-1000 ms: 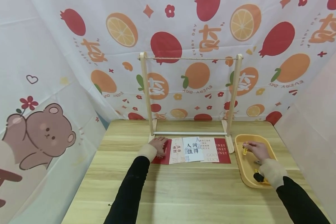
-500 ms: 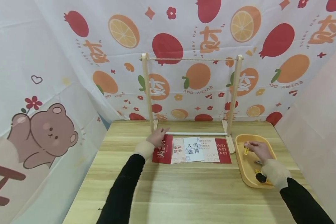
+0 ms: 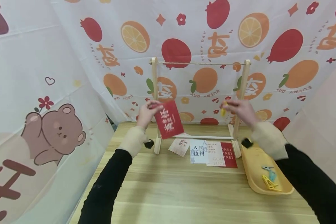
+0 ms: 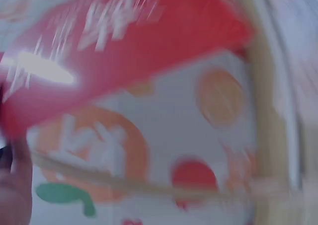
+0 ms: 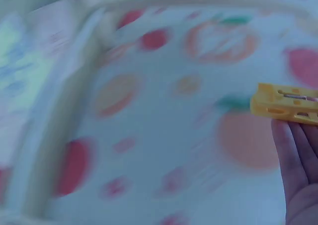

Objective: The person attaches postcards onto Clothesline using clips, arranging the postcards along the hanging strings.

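Note:
My left hand is raised in front of the wooden rack and pinches the top corner of a red card with white lettering. The same red card fills the blurred left wrist view. My right hand is raised near the rack's right post and pinches a yellow clothespin; the right wrist view shows that yellow clothespin at my fingertips. A thin string runs between the rack's post tops. Several more cards lie on the table below the rack.
A yellow tray at the table's right holds a few clothespins. Patterned fruit-print cloth hangs behind, and a bear-print sheet on the left. The wooden table stretches toward me.
My left hand lifted the red card off the table up to rack height. My right hand left the tray and rose with the yellow clothespin toward the right post.

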Available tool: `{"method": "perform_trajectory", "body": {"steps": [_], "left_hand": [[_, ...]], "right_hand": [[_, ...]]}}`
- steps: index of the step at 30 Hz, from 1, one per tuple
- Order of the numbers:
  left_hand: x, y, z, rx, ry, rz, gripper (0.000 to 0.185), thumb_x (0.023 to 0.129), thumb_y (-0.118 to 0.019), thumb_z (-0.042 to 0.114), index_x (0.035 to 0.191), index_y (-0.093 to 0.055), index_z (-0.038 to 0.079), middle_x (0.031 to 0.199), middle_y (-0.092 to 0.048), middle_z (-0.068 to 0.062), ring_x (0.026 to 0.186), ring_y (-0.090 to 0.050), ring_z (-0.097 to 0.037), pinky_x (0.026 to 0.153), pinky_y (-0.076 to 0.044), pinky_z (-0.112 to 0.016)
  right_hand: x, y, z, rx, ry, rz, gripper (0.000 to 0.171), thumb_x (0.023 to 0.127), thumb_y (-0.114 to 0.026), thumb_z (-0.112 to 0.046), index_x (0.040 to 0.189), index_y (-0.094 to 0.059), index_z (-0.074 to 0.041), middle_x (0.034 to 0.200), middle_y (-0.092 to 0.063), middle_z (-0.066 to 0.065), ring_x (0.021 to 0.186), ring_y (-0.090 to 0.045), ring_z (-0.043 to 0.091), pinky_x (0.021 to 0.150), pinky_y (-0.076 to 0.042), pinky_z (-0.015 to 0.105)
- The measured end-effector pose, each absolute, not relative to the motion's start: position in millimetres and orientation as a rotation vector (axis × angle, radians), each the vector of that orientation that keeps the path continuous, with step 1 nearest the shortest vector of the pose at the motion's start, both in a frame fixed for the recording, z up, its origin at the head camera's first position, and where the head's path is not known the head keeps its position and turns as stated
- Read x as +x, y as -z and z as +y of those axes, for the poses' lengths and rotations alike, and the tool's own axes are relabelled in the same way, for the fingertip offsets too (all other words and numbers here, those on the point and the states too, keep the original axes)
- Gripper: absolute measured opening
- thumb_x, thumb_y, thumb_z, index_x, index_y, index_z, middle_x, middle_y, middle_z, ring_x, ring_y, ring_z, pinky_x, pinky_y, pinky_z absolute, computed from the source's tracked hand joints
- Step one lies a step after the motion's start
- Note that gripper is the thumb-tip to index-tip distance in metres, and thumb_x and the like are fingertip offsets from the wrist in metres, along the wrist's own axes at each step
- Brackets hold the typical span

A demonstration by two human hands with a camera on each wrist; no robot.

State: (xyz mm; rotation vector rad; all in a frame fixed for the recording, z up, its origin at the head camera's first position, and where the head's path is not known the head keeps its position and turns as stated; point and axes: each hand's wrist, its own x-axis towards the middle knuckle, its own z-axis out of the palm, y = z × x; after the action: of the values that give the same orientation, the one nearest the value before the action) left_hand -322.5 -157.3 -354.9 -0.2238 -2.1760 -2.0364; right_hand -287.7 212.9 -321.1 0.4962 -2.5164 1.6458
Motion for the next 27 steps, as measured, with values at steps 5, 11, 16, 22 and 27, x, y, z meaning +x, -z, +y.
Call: {"method": "perform_trajectory", "body": {"steps": [5,11,16,22,27], "left_hand": [[-337.0,319.7,-138.3,-0.070,2.207,-1.654,0.020,0.077,-0.074,0.009,0.092,-0.060,0.008,0.089,-0.065,-0.010,0.082,-0.061,-0.021,0.078,-0.049,-0.031],[-346.9,293.1,-122.8,0.009,2.269,-1.406,0.022,0.079,-0.072,0.007,0.093,-0.055,0.004,0.089,-0.063,-0.013,0.081,-0.062,-0.023,0.074,-0.051,-0.030],[-340.8,274.7,-117.1,0.057,2.293,-1.367,0.031,0.082,-0.068,0.004,0.106,-0.050,-0.006,0.089,-0.063,-0.013,0.082,-0.062,-0.023,0.076,-0.051,-0.030],[-341.8,264.0,-117.3,0.071,2.278,-1.411,0.040,0.085,-0.066,0.008,0.115,-0.045,-0.007,0.096,-0.063,-0.015,0.087,-0.062,-0.025,0.077,-0.051,-0.031],[-345.1,261.3,-121.9,0.081,2.287,-1.388,0.037,0.084,-0.066,0.006,0.113,-0.045,-0.006,0.093,-0.062,-0.014,0.085,-0.062,-0.024,0.077,-0.051,-0.031]], "right_hand": [[-310.7,230.5,144.8,0.633,-1.756,-2.318,0.027,0.085,-0.067,-0.019,0.107,-0.068,-0.004,0.101,-0.067,0.006,0.101,-0.055,0.018,0.091,-0.039,0.032],[-346.9,174.5,81.4,0.480,-1.899,-2.224,0.025,0.085,-0.068,-0.019,0.104,-0.069,-0.004,0.096,-0.067,0.003,0.102,-0.053,0.013,0.088,-0.037,0.022],[-371.4,168.0,50.0,0.266,-2.041,-2.162,0.027,0.085,-0.067,-0.024,0.105,-0.069,-0.007,0.100,-0.065,0.003,0.106,-0.050,0.009,0.088,-0.036,0.022],[-384.3,165.5,27.8,0.162,-2.120,-2.120,0.024,0.085,-0.066,-0.024,0.105,-0.070,-0.011,0.104,-0.062,0.000,0.103,-0.046,0.005,0.086,-0.034,0.023],[-386.7,168.0,13.5,0.158,-2.134,-2.165,0.024,0.085,-0.067,-0.022,0.105,-0.070,-0.009,0.101,-0.065,0.002,0.100,-0.049,0.006,0.084,-0.035,0.022]]}}
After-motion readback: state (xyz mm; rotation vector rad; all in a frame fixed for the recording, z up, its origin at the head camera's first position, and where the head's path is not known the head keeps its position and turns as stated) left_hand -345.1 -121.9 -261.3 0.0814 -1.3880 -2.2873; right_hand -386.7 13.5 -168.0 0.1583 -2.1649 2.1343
